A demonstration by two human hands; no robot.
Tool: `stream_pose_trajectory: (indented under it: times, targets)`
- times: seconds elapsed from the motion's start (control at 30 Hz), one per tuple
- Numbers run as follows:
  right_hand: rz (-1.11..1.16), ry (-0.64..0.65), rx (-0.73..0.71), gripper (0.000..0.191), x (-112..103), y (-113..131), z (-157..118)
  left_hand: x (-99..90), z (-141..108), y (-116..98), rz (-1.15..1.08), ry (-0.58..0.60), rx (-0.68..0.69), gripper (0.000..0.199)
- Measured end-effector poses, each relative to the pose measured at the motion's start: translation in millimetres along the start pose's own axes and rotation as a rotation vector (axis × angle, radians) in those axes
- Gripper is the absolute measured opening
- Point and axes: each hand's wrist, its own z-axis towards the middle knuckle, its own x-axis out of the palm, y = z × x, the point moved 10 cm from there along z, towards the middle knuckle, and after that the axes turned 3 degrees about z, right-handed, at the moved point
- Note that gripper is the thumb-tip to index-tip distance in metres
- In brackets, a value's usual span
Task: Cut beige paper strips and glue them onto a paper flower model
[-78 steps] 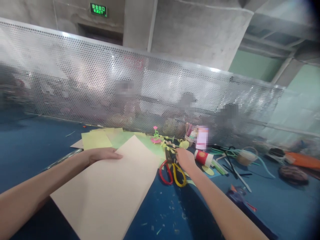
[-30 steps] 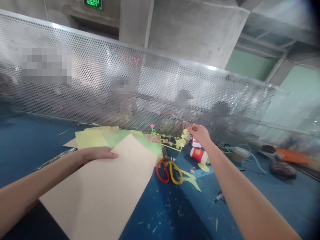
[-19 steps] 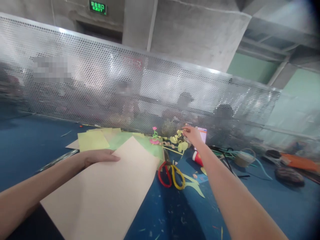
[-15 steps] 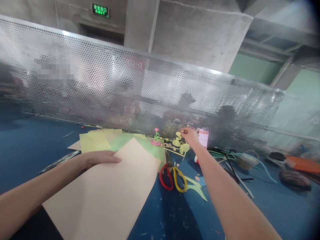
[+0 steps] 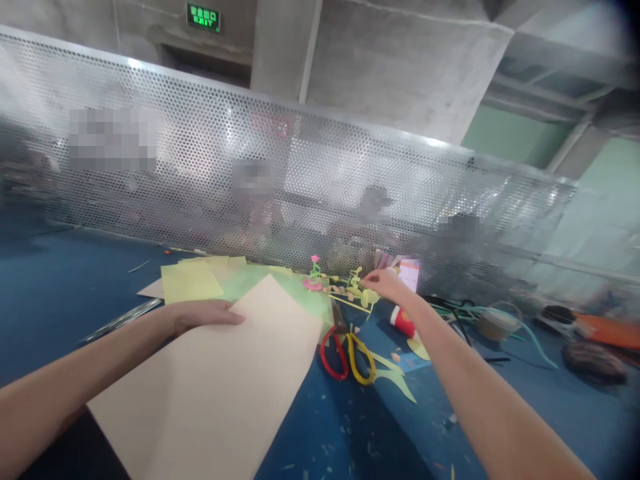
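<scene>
My left hand [image 5: 207, 312] grips a large cream sheet of paper [image 5: 210, 387], thumb on top and the other fingers beneath. Reaching far forward, my right hand [image 5: 387, 283] has its fingers pinched together right beside a small yellow paper flower [image 5: 355, 279]; what they hold, if anything, is too small to make out. Left of that flower stands a pink paper flower [image 5: 315, 272] with a green stem. Scissors [image 5: 347, 353] with one red and one yellow handle lie between my arms, blades pointing away.
Yellow sheets [image 5: 193, 283] and green paper [image 5: 245, 283] lie behind the cream sheet. Near my right forearm are a red-and-white container [image 5: 403, 321] and paper scraps [image 5: 397, 383]. A small basket [image 5: 497, 321] and cords are farther right. A perforated metal screen [image 5: 200, 153] bounds the table's far side.
My right hand has moved slightly down and right, from the yellow flower's top to its side. The red-and-white container shows more beside my forearm. My left hand keeps its grip on the sheet.
</scene>
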Motion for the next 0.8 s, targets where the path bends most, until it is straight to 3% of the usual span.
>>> stream_pose_trajectory:
  times: [0.13, 0.27, 0.63, 0.8]
  targets:
    - [-0.112, 0.113, -0.052, 0.025, 28.7, 16.4, -27.7, 3.9, -2.4, -0.7, 0.004, -0.008, 0.0, 0.042]
    - [-0.2, 0.091, -0.024, 0.026, 41.2, 23.2, -45.6, 11.9, -12.6, -7.8, 0.022, -0.029, -0.021, 0.045]
    - [-0.033, 0.011, -0.041, 0.025, 15.1, 14.8, -47.9, 15.3, -16.3, -12.9, -0.003, -0.012, 0.001, 0.046]
    - [0.017, -0.003, 0.049, 0.025, 27.0, -2.0, -56.9, 12.6, -12.6, -9.9, -0.004, -0.015, 0.004, 0.044]
